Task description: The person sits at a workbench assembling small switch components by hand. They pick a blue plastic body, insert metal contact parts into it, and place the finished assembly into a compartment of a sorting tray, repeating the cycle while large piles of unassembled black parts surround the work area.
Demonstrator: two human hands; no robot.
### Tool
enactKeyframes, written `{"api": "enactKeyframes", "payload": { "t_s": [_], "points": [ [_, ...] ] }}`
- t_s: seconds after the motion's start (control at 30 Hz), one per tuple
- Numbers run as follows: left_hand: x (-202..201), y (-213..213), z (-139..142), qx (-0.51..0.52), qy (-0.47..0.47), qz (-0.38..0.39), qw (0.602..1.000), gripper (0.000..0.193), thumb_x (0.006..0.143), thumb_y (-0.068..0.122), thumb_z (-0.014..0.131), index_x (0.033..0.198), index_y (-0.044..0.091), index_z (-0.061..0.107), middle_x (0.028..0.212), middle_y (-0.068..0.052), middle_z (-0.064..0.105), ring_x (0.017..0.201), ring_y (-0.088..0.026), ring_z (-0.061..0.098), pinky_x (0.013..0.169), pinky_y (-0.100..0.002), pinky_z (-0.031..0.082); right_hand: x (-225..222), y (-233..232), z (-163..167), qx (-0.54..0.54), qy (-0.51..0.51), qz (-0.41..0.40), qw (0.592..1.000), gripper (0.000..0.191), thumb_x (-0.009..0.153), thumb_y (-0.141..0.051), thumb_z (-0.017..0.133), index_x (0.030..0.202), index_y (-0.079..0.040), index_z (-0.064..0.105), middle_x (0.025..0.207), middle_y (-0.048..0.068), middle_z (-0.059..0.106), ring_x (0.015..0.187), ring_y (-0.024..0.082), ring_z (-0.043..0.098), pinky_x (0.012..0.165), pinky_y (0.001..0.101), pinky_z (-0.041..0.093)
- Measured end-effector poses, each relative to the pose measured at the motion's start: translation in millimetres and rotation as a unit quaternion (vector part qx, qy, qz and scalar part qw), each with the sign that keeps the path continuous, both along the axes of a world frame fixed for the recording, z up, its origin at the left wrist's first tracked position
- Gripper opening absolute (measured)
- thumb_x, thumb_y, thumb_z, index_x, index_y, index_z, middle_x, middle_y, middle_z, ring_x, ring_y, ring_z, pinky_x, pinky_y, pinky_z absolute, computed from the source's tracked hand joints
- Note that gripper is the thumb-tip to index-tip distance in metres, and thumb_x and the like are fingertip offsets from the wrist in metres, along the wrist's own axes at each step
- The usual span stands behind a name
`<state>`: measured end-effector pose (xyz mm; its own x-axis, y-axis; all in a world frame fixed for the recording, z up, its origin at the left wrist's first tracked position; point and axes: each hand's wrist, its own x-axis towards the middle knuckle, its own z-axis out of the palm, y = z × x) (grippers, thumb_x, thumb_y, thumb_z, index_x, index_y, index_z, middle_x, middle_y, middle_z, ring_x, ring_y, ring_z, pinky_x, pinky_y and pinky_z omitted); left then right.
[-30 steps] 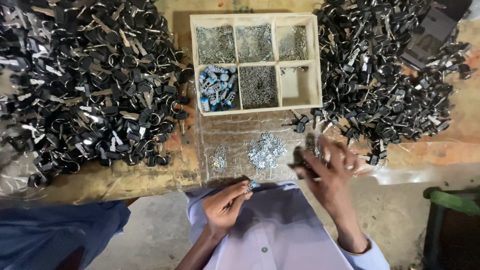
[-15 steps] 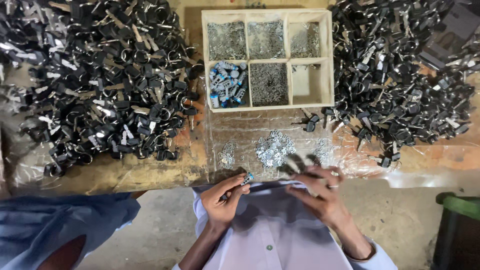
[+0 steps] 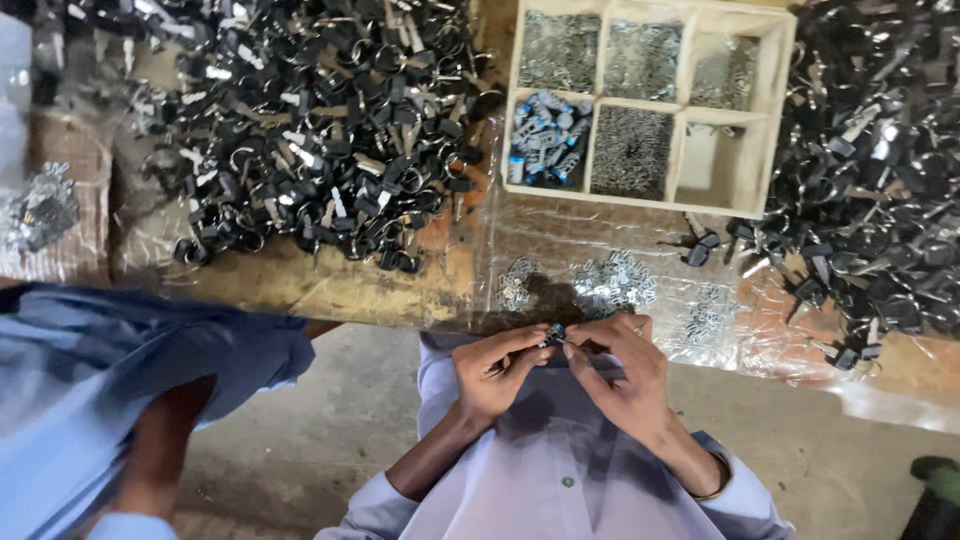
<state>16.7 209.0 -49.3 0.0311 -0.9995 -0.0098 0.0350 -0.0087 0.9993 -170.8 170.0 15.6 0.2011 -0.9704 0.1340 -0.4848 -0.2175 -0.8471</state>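
Note:
My left hand [image 3: 497, 372] and my right hand [image 3: 622, 372] meet just below the table's near edge, above my light shirt. Together their fingertips pinch a small dark part with a bluish tip [image 3: 553, 333]. Just beyond my hands, small piles of shiny metal pieces [image 3: 612, 282] lie on clear plastic sheeting. A pale wooden tray [image 3: 770, 130] with several compartments stands farther back; it holds metal bits and blue-and-silver parts [image 3: 545, 140].
Large heaps of black-and-silver key-like parts lie at the left [image 3: 310, 120] and at the right [image 3: 880, 170] of the table. Another person's blue sleeve [image 3: 120, 390] fills the lower left. Concrete floor shows below.
My right hand has drawn back from the piles on the table and joined my left hand on the small part. The view has shifted to the right.

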Motion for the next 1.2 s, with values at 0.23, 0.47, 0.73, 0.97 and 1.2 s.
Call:
{"api": "enactKeyframes", "payload": {
  "t_s": [0.23,0.47,0.73,0.97,1.2],
  "points": [
    [6,-4,11,-0.134,-0.171,-0.035,0.976,0.021,0.087,-0.005,0.080,0.106,-0.001,0.076,0.112,-0.016,0.078,0.094,-0.024,0.080,0.075,-0.030,0.066,3,5,4,-0.023,0.106,0.010,0.994,0.026,0.074,-0.008,0.086,0.095,-0.012,0.071,0.090,0.000,0.076,0.079,0.016,0.067,0.086,0.0359,0.041],
    [10,2,11,-0.059,-0.047,-0.010,0.997,0.022,0.090,-0.006,0.078,0.111,-0.002,0.073,0.117,-0.017,0.076,0.097,-0.023,0.080,0.077,-0.029,0.067,-13,0,11,-0.146,0.280,-0.019,0.949,0.037,0.068,-0.031,0.090,0.101,-0.017,0.079,0.123,0.008,0.063,0.114,0.033,0.053,0.096,0.0498,0.032],
    [7,7,0,0.009,-0.020,-0.008,1.000,0.019,0.089,-0.007,0.077,0.107,-0.003,0.074,0.113,-0.017,0.079,0.086,-0.020,0.082,0.055,-0.017,0.052,-33,15,1,-0.113,0.180,-0.027,0.977,0.050,0.081,-0.030,0.091,0.124,-0.017,0.070,0.140,0.009,0.054,0.132,0.035,0.046,0.110,0.0473,0.038],
    [4,6,-1,-0.001,-0.018,-0.017,1.000,0.021,0.089,-0.006,0.079,0.108,-0.002,0.074,0.112,-0.015,0.079,0.084,-0.018,0.081,0.055,-0.017,0.050,-40,24,-5,-0.146,0.251,-0.008,0.957,0.043,0.073,-0.024,0.092,0.113,-0.024,0.076,0.133,0.002,0.060,0.126,0.032,0.048,0.106,0.0493,0.032],
    [-1,7,-3,-0.005,-0.018,-0.014,1.000,0.022,0.086,-0.003,0.083,0.106,-0.001,0.076,0.110,-0.016,0.080,0.078,-0.016,0.080,0.051,-0.018,0.044,-55,29,-9,-0.072,0.081,-0.008,0.994,0.023,0.081,-0.007,0.082,0.101,-0.014,0.072,0.111,0.002,0.075,0.107,0.023,0.065,0.101,0.0428,0.035]
  ]
}}
